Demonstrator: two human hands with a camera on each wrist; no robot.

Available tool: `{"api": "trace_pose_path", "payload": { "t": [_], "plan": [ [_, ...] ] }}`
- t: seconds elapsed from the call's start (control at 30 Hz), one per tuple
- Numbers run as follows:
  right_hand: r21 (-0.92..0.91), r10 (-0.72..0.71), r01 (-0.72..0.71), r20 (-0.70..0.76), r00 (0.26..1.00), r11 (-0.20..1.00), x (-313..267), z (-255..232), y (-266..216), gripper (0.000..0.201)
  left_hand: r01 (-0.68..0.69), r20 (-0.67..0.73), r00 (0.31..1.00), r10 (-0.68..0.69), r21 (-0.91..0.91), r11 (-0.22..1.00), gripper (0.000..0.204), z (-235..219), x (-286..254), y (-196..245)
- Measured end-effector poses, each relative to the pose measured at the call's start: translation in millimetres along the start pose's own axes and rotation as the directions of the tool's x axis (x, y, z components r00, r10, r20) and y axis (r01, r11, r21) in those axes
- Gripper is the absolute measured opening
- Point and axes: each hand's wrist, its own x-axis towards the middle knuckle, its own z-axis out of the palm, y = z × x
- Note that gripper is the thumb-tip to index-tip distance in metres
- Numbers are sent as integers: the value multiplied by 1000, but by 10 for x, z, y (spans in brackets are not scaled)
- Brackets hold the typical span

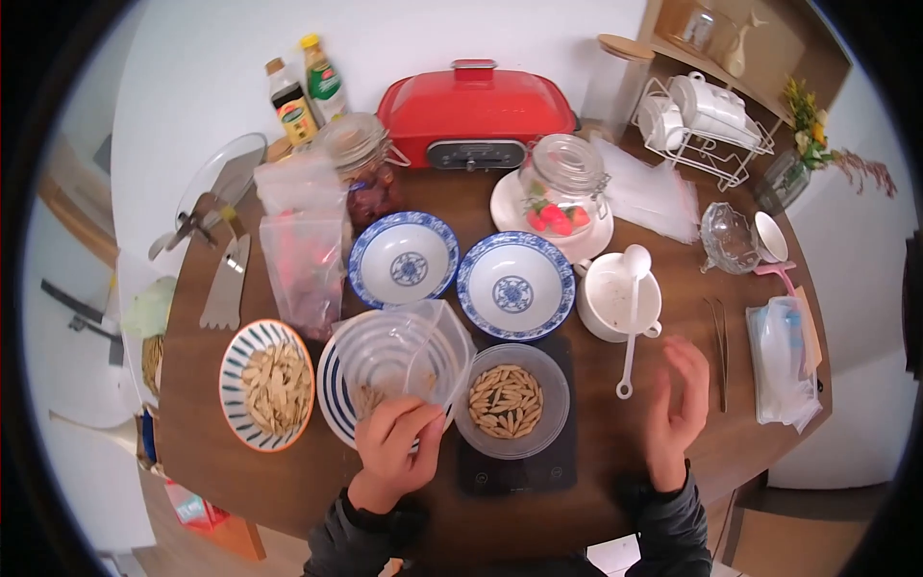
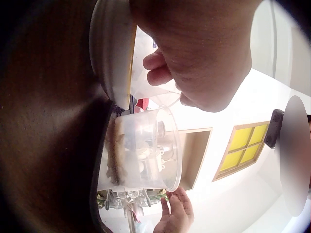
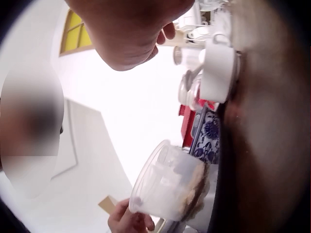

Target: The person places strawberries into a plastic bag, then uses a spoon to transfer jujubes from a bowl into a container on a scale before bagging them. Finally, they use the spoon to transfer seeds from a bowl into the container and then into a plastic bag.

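Note:
My left hand point(image 1: 399, 447) is over the near part of a striped bowl point(image 1: 330, 389), fingers curled at the lower edge of a clear plastic bag point(image 1: 385, 341) with a few brown pieces in it. What lies between the fingertips is partly hidden. Just to the right, a clear round tub point(image 1: 560, 404) with pale brown slender pieces point(image 1: 505, 401) stands on a black scale point(image 1: 514, 476). My right hand point(image 1: 681, 413) is raised right of the scale, fingers relaxed and holding nothing; the left wrist view also shows this hand point(image 2: 176, 216) beyond the tub point(image 2: 146, 150).
Sliced pieces fill a striped bowl point(image 1: 231, 385) at left. Two blue-patterned bowls point(image 1: 409, 226) point(image 1: 516, 252) stand behind the scale. A white pot point(image 1: 601, 322) holding a spoon point(image 1: 631, 322) is right of them. Tweezers point(image 1: 721, 356) and plastic packs point(image 1: 781, 365) lie farther right.

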Motion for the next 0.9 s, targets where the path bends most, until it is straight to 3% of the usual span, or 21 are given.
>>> {"api": "trace_pose_path", "payload": {
  "t": [0.1, 0.2, 0.23, 0.3, 0.63, 0.7, 0.83, 0.9],
  "plan": [
    [101, -230, 208, 365, 902, 973, 55, -50, -358, 32, 20, -14, 1000, -20, -31, 999, 19, 9, -30, -12],
    [166, -271, 214, 617, 739, 963, 104, 56, -667, 62, 17, -22, 1000, -18, -59, 998, 19, 11, -20, -5],
    [165, -271, 215, 619, 737, 963, 114, 107, -714, 62, 17, -34, 999, -19, -65, 998, 19, 13, -19, -6],
    [150, -298, 275, 701, 648, 950, 146, 205, -782, 80, 22, -34, 999, -24, -72, 997, 19, 11, -24, -10],
    [106, -270, 294, 752, 601, 950, 104, 416, -773, 85, -33, -55, 998, 30, -70, 997, 21, 3, -18, -59],
    [89, -243, 252, 686, 686, 964, 91, 383, -688, 86, -30, -69, 997, 25, -73, 997, 21, 7, -15, -65],
    [91, -265, 289, 713, 649, 953, 35, 354, -759, 90, 6, -38, 999, -10, -95, 995, 19, -1, -19, -36],
    [80, -234, 248, 680, 695, 966, 36, 361, -695, 91, 6, -30, 1000, -9, -97, 995, 19, -7, -20, -40]
  ]
}}
